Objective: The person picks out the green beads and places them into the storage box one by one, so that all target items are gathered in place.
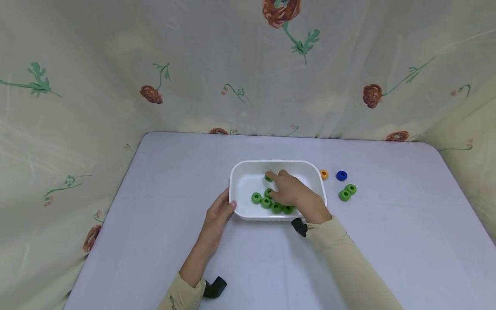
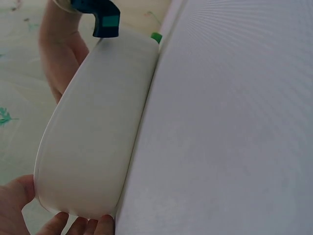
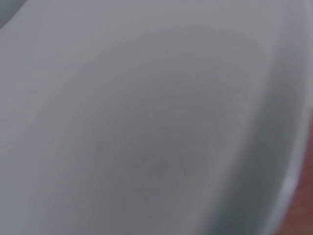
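A white tray [image 1: 244, 181] with rounded corners stands on the table, several green ring-shaped beads [image 1: 256, 198] lying inside it. At its left end my left hand [image 1: 218, 215] grips the wall, thumb at the rim; in the left wrist view the fingertips [image 2: 103, 225] touch the tray's outside. My right hand [image 1: 290, 189] reaches into the tray with thumb and index finger spread. The index fingertip touches one green bead [image 1: 268, 178], and the thumb tip is at another bead [image 1: 268, 192]. In the right wrist view only the tray's blurred white surface [image 3: 146, 122] fills most of the picture.
Right of the tray lie an orange bead [image 1: 323, 174], a blue bead [image 1: 341, 175] and two green beads [image 1: 345, 195]. Black wrist devices [image 1: 215, 287] are worn on both arms. A flower-patterned curtain [image 1: 193, 103] hangs behind the white table [image 1: 174, 172].
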